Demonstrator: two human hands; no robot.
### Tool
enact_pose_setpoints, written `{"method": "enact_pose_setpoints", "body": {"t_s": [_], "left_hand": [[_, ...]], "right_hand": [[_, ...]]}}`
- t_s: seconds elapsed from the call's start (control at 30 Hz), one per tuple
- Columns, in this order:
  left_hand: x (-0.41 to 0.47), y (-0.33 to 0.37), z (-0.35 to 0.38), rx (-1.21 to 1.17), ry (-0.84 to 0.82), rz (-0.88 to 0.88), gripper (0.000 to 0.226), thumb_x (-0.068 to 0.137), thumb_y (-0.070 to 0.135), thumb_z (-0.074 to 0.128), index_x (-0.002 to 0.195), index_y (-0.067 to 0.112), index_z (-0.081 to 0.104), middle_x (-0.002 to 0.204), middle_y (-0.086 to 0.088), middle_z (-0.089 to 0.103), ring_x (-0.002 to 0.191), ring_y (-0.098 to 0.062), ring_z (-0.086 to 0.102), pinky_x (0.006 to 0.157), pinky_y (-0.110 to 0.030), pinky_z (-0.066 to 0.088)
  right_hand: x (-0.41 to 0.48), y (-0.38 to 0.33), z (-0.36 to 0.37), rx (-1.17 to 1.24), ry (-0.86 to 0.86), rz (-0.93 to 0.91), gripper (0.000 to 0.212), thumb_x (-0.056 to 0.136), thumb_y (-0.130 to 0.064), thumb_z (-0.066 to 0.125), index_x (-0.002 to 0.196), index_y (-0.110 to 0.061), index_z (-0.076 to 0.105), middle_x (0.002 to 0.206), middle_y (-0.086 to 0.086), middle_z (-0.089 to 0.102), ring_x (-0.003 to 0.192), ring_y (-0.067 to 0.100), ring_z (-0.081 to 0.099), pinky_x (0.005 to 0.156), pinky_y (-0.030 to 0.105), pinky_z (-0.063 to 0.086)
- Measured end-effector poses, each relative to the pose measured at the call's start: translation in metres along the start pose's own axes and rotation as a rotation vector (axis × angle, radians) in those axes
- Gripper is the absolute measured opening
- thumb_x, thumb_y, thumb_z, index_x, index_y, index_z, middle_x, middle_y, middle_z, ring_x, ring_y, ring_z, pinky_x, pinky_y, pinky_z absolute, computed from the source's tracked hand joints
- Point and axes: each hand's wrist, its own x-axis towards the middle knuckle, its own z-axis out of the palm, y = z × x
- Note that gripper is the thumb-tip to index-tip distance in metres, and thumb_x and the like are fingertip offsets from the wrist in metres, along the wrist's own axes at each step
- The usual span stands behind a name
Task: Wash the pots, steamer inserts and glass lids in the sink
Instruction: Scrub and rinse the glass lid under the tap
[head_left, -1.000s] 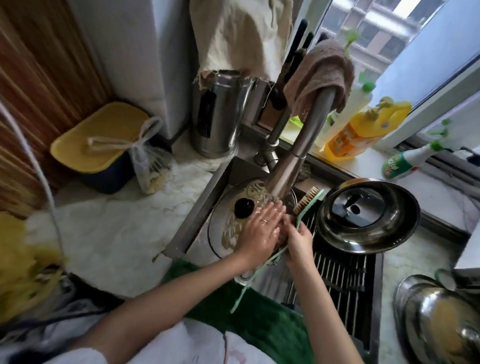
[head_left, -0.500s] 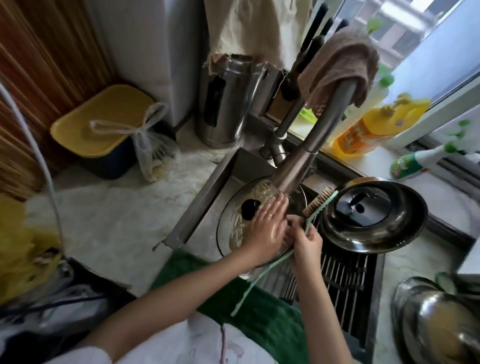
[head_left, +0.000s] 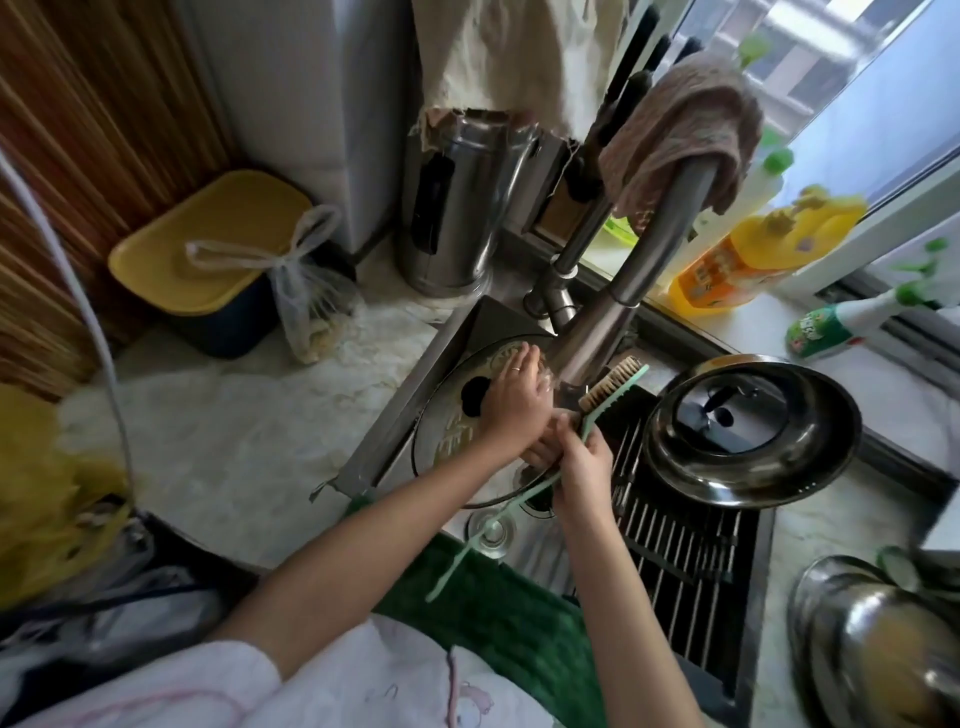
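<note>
Glass lid (head_left: 441, 441) in the sink (head_left: 415, 384), both my hands on the job.

Nearest me, my right hand (head_left: 584, 467) curls round the green handle of a scrubbing brush (head_left: 608, 395), bristles up by the tap (head_left: 639, 280). My left hand (head_left: 511, 397) lies flat, fingers straight, on the lid beside its black knob. Right of them a steel pot (head_left: 753, 431) sits on the black rack (head_left: 685, 561). Farther back, a cloth (head_left: 680, 135) drapes the tap.
</note>
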Motion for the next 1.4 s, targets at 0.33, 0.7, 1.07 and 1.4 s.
{"method": "enact_pose_setpoints", "body": {"t_s": [0.33, 0.7, 1.07, 1.4], "left_hand": [[-0.011, -0.034, 0.007, -0.014, -0.026, 0.12, 0.049, 0.103, 0.029, 0.025, 0.15, 0.02, 0.016, 0.159, 0.0, 0.009, 0.147, -0.014, 0.003, 0.12, -0.032, 0.004], [-0.032, -0.039, 0.007, 0.013, -0.059, 0.34, 0.052, 0.096, 0.033, 0.019, 0.146, 0.024, 0.032, 0.156, 0.003, 0.025, 0.146, -0.014, 0.014, 0.116, -0.034, 0.003], [-0.05, -0.033, 0.003, 0.15, -0.141, 0.597, 0.052, 0.097, 0.033, 0.021, 0.147, 0.026, 0.025, 0.155, 0.009, 0.022, 0.145, -0.013, 0.014, 0.118, -0.03, 0.001], [0.003, -0.056, -0.013, 0.059, -0.126, -0.101, 0.053, 0.103, 0.029, 0.025, 0.15, 0.005, 0.017, 0.158, -0.012, 0.012, 0.146, -0.022, 0.013, 0.116, -0.03, 0.01]], "right_hand": [[0.011, 0.001, 0.011, -0.137, -0.04, 0.051, 0.024, 0.089, 0.01, 0.041, 0.085, -0.007, 0.059, 0.066, 0.007, 0.061, 0.057, 0.021, 0.059, 0.051, 0.026, 0.051], [0.017, 0.004, 0.0, 0.017, -0.003, 0.106, 0.014, 0.095, -0.002, 0.047, 0.097, -0.008, 0.06, 0.081, 0.008, 0.067, 0.067, 0.016, 0.068, 0.061, 0.027, 0.056], [0.016, -0.006, -0.016, 0.259, 0.107, 0.135, 0.016, 0.099, -0.006, 0.041, 0.093, -0.006, 0.056, 0.056, 0.002, 0.06, 0.045, 0.011, 0.057, 0.044, 0.02, 0.048], [-0.012, -0.013, -0.04, 0.466, 0.221, 0.081, 0.024, 0.101, -0.009, 0.037, 0.081, -0.009, 0.051, 0.067, 0.02, 0.069, 0.056, 0.023, 0.069, 0.043, 0.026, 0.054]]}}
